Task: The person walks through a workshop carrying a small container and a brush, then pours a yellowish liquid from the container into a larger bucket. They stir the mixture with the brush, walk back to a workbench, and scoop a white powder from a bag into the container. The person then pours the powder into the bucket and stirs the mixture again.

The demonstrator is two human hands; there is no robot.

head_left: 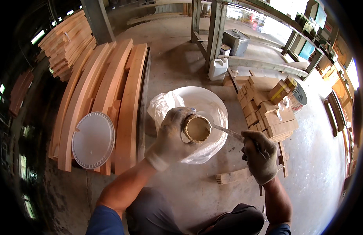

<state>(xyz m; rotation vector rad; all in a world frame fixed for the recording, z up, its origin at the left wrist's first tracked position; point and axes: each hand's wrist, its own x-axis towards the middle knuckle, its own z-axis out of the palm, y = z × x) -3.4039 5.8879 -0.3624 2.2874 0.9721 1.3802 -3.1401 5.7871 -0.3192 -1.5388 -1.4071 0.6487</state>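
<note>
My left hand [174, 127], in a work glove, is closed around a small round cup [197, 128] with a thickly crusted rim. Pale matter shows inside the cup, which is held over a big white bucket [216, 96]. A crumpled clear plastic bag [162, 105] lines that bucket and hangs over its edge. My right hand [260, 153], also gloved, grips a long, thin spatula [233, 134] that points left. Its far end reaches the cup's right rim; whether it touches is unclear. Much of the bucket's inside is hidden behind the cup and my left hand.
Long curved wooden beams [123, 86] lie at the left, with a round white lid [93, 140] on them. Stacked wood blocks [263, 105] stand at the right near another bucket [299, 98]. A white jug [218, 69] sits beside a metal frame [214, 35]. A wood piece [232, 176] lies in front.
</note>
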